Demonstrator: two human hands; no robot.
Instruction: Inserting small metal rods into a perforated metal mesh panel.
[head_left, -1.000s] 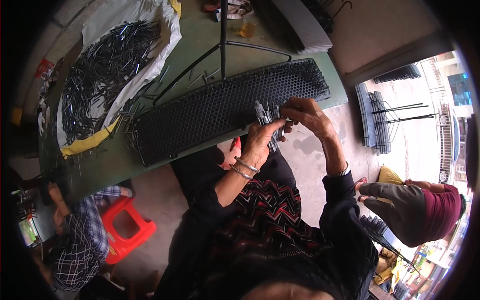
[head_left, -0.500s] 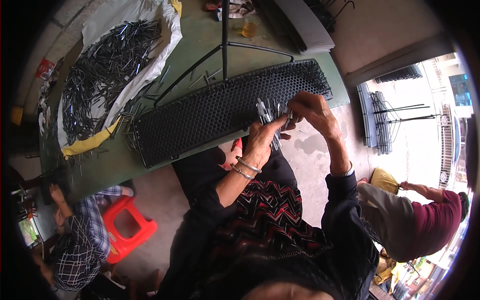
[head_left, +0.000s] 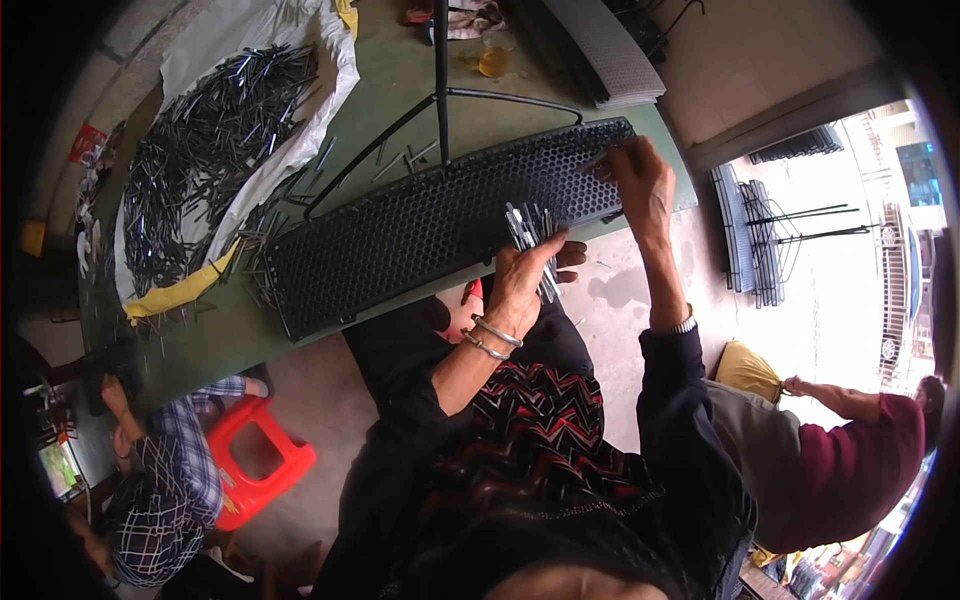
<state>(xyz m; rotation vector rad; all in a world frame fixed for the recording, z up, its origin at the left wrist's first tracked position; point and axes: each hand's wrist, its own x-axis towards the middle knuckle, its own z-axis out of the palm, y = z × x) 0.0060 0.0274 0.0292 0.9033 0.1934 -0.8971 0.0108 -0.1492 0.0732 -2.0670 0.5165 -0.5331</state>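
Note:
A bundle of thin dark and silvery rods [head_left: 530, 232] stands upright in my left hand [head_left: 520, 280], fingers wrapped round it by the near edge of the black panel. That long panel [head_left: 400, 240], full of round holes, lies aslant on the green table. Over its right end is my right hand [head_left: 645, 190], thumb and fingers pinched together just above the holes. What the pinch holds, if anything, is too small to make out. A black rod frame [head_left: 441, 110] rises from the panel's far side.
A white sack [head_left: 345, 75] of loose rods [head_left: 220, 140] lies open at the left. At the back are a glass of amber liquid [head_left: 492, 62] and grey perforated panels [head_left: 600, 45]. A red stool [head_left: 255, 465] and seated person are lower left; another person bends at right.
My right hand has left the bundle and moved up and right to the panel's right end. My left hand stays nearly where it was. The person at right has shifted slightly left.

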